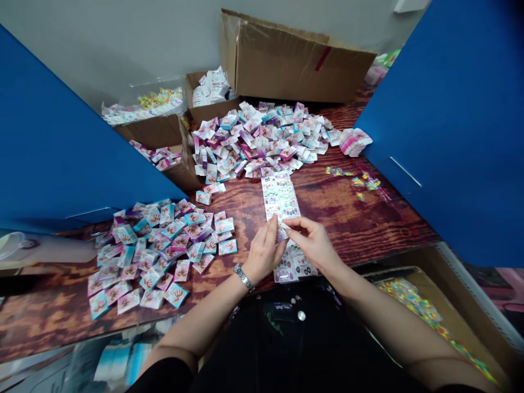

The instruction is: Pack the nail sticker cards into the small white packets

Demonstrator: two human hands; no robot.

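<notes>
Both hands meet over a long printed sheet (282,194) with rows of small coloured pictures, lying near the table's front edge. My left hand (264,248), with a metal watch band at the wrist, has its fingers closed round a small white printed piece (281,233). From the right, my right hand (311,243) pinches the upper edge of the same piece between thumb and forefinger. The fingers partly cover it. Left of my hands lies a pile of small closed boxes (164,245) with hand pictures. Beyond the sheet is a heap of small boxes (262,139), many with open flaps.
Cardboard boxes (295,65) stand at the back, one at left holding small boxes. Blue panels (454,131) flank the table (347,218). Small shiny colourful packets (368,182) lie at right. A carton of colourful packets (409,297) sits below the right edge.
</notes>
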